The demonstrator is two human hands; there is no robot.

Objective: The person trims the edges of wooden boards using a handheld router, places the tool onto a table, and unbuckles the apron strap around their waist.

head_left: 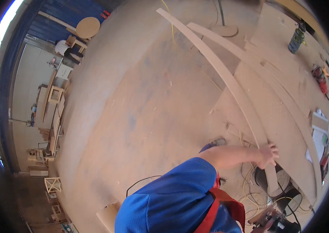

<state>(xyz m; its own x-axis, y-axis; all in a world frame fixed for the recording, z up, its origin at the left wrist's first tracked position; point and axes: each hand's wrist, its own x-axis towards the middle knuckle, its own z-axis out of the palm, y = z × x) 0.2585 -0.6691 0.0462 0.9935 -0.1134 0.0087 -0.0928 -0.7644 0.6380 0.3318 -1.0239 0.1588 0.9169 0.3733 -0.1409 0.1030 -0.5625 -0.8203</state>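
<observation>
One hand (268, 154) shows plainly — reaching out to the right from a blue sleeve (172, 198), its fingers (274, 148) loosely spread and curled, resting on the near end of a long pale strip of wood (226, 79). They touch the strip rather than wrap it; whether the thumb hooks under its edge cannot be told. From the way the forearm runs, I cannot say for sure which of the person's own hands this is, and the other hand does not show clearly; a bit of skin at the lower right edge near a dark power tool (279, 224) is too blurred to read.

The strip runs from the hand far up and to the left, bent by the lens, lying over a broad sheet of plywood (284, 128). A second long strip (250, 58) lies just beside it on the right. Below the hand, yellow and black cords (257, 194) loop over the floor.

Farther out, the sawdust-coloured workshop floor (141, 108) fills the middle. A dark green bottle (296, 39) stands at the upper right, a red tool (320, 77) near it. At the left, along a blue wall (59, 19), stand wooden frames (54, 95) and a round board (87, 27), with another person (65, 48) bent beside them.
</observation>
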